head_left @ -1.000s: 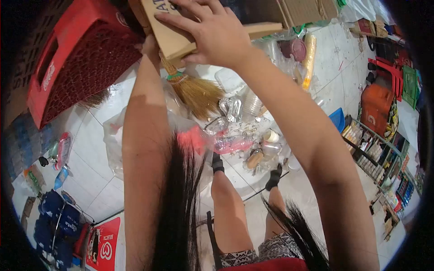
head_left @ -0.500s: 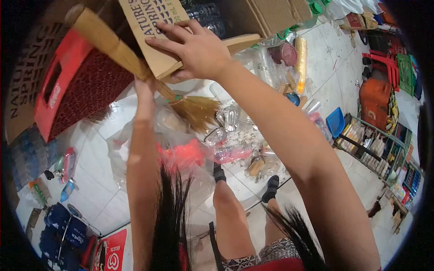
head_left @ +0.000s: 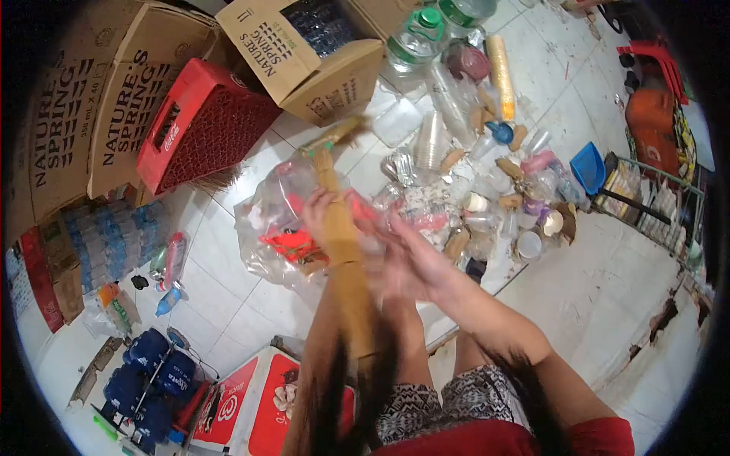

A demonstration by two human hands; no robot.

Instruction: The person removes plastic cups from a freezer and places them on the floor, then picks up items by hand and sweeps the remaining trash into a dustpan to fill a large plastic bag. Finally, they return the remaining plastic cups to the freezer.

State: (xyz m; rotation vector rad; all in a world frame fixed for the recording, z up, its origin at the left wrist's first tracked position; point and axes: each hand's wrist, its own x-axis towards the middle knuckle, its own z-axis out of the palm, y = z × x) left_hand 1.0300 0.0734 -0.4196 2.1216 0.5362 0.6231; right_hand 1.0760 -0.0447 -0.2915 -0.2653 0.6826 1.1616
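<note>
A soft broom with a yellowish handle (head_left: 346, 266) stands at a slant in front of me, its bristles (head_left: 346, 135) pointing away. My left hand (head_left: 321, 218) is wrapped round the handle near its bristle end. Blurred by motion, my right hand (head_left: 414, 258) is just right of the handle with its fingers stretched out. Below the hands, a clear plastic bag (head_left: 258, 239) with red material (head_left: 293, 245) inside lies on the tiled floor. To its right spreads a pile of litter with stacked plastic cups (head_left: 431, 140) and a loose clear cup (head_left: 530, 245).
A Nature's Spring carton (head_left: 327, 99) and a red Coca-Cola crate (head_left: 205, 129) stand ahead. Large water bottles (head_left: 414, 42) are beside the carton. A blue dustpan (head_left: 588, 169) lies right, near a wire rack (head_left: 654, 194). A red-and-white freezer (head_left: 258, 410) is at lower left.
My right hand has left the carton and come down beside the broom. My left hand has drawn the broom back and turned its handle toward me. The view has shifted, showing more floor.
</note>
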